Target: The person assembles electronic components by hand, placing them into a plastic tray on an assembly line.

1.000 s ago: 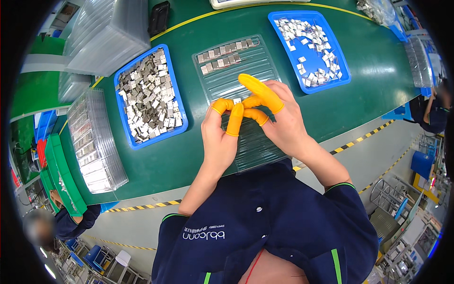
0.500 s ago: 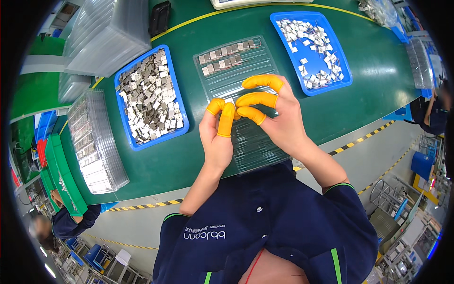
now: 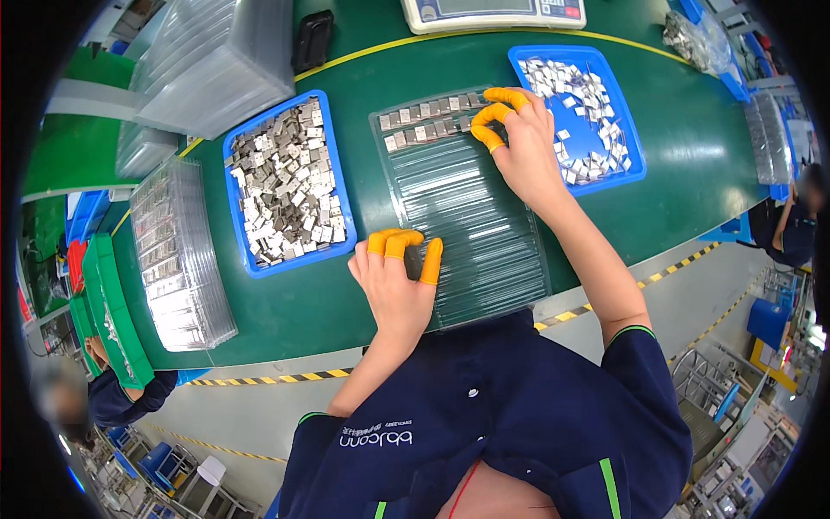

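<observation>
Fingertips hide whatever the right hand (image 3: 526, 147) may hold at the second row's end, and the frame's top cuts off a white scale (image 3: 494, 25). The right thumb and forefinger curl nearly together over a clear ribbed tray (image 3: 484, 259); the left hand (image 3: 391, 290) bends at its near left side, thumb slightly parted from fingers, contact unclear. Each hand wears three yellow finger cots (image 3: 431, 262). Two rows of small metal parts (image 3: 425, 110) line the tray's far end, between two blue bins (image 3: 577, 130).
</observation>
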### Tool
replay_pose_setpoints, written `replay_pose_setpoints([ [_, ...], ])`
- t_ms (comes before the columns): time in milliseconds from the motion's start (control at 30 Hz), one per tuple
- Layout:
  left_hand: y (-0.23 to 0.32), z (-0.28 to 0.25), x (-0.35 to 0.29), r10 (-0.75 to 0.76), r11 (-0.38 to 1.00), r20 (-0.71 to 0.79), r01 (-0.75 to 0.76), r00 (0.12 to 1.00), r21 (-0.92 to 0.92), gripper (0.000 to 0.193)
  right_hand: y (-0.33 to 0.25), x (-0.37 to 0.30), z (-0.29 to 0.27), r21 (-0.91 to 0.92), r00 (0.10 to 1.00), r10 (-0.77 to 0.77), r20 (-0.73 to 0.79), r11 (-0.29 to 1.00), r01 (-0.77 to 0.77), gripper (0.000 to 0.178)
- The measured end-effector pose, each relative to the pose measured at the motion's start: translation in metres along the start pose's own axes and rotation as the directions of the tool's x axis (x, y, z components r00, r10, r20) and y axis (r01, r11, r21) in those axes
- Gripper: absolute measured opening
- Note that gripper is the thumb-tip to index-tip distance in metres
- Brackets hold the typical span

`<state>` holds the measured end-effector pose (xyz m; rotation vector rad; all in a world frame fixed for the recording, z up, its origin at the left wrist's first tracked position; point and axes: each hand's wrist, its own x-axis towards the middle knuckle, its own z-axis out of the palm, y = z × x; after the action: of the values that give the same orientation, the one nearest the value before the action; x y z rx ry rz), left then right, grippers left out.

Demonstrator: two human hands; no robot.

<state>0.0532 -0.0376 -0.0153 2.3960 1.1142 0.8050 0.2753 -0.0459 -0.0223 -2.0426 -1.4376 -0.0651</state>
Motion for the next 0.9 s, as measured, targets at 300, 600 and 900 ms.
replay_pose_setpoints([
  [300,-0.019,-0.011,-0.009,-0.014,1.000,-0.037,0.015,0.999,0.016,0.025,-0.003,0.005,0.001,-0.065,0.999,0.016,0.036,0.998,-0.014,0.021],
  [600,-0.059,-0.034,0.017,-0.049,0.983,-0.247,0.091,0.968,0.162,0.027,0.043,-0.016,-0.068,-0.032,0.918,0.396,0.004,0.918,-0.395,0.023],
  [900,-0.093,-0.043,0.057,-0.026,0.940,-0.178,0.085,0.984,0.330,0.028,0.060,-0.019,-0.063,-0.130,0.813,0.571,0.113,0.820,-0.558,0.024],
])
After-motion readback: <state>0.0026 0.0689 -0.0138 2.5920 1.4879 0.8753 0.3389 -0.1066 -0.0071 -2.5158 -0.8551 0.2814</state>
